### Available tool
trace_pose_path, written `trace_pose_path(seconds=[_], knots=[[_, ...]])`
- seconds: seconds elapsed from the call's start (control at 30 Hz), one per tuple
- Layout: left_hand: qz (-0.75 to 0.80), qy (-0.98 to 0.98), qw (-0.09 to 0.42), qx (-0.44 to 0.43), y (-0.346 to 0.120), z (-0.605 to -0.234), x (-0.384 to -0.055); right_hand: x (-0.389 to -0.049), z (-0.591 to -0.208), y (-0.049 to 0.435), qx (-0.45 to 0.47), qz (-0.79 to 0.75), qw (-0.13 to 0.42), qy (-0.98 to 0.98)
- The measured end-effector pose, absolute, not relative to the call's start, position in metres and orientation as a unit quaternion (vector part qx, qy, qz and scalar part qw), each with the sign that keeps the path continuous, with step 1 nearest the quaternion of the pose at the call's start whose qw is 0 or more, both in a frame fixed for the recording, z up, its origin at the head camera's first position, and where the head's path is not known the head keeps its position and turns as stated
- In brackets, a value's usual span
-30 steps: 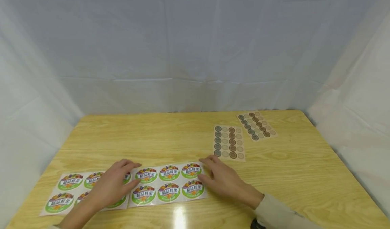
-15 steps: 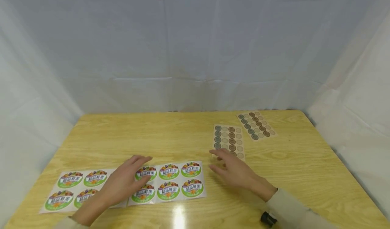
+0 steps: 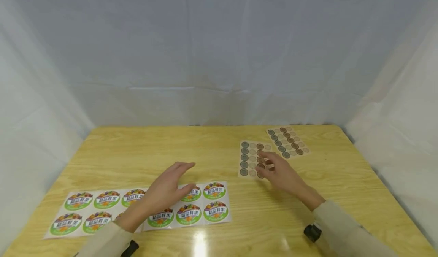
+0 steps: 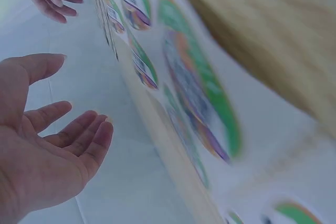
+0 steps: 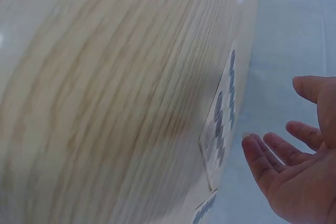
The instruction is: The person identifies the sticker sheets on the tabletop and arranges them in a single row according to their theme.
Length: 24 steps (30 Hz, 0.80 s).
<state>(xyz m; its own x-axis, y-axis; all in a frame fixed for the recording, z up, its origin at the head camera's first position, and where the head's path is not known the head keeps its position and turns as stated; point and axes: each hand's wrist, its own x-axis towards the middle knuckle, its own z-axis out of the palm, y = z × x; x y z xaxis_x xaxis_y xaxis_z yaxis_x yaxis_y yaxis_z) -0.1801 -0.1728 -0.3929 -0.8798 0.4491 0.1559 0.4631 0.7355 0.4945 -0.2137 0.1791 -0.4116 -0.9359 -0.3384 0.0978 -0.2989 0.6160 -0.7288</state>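
My left hand [image 3: 165, 188] hovers over the right one of two sheets of fruit stickers, fingers relaxed and holding nothing. The right fruit sticker sheet [image 3: 201, 219] and the left fruit sticker sheet [image 3: 87, 207] lie side by side, with round green-edged labels; my left arm hides part of both. Above the right edge of a sheet of small round stickers [image 3: 248, 154] is my right hand [image 3: 282, 173], fingers loosely bent with nothing between them. In the left wrist view, the left hand [image 4: 52, 140] is raised off the table. The right wrist view shows the right hand [image 5: 299, 166] likewise raised.
A second sheet of small round stickers [image 3: 289, 141] lies tilted near the table's back right. The wooden table [image 3: 154, 150] meets a hanging white sheet [image 3: 205, 59] at the back, with more white sheeting at both sides.
Both hands have lifted off the fruit sticker sheets and moved right and farther from me. The right hand now stands over the small sticker sheet. The sheets have stayed in place.
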Motion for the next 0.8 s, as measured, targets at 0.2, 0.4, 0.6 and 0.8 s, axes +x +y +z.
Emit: trace_pose_path(seconds=[0.2, 0.4, 0.6, 0.8], knots=[[-0.299, -0.921, -0.02, -0.25, -0.146, -0.394, -0.193, -0.229, -0.424, 0.199, -0.145, -0.398, -0.003, 0.906], [-0.351, -0.903, -0.094, -0.227, -0.122, -0.4, -0.208, -0.245, -0.436, 0.209, -0.096, -0.412, -0.005, 0.906], [-0.374, -0.895, -0.122, -0.209, -0.102, -0.406, -0.231, -0.257, -0.442, 0.204, -0.035, -0.439, 0.005, 0.898], [-0.377, -0.897, -0.132, -0.191, -0.089, -0.414, -0.252, -0.263, -0.444, 0.199, -0.023, -0.433, 0.021, 0.901]])
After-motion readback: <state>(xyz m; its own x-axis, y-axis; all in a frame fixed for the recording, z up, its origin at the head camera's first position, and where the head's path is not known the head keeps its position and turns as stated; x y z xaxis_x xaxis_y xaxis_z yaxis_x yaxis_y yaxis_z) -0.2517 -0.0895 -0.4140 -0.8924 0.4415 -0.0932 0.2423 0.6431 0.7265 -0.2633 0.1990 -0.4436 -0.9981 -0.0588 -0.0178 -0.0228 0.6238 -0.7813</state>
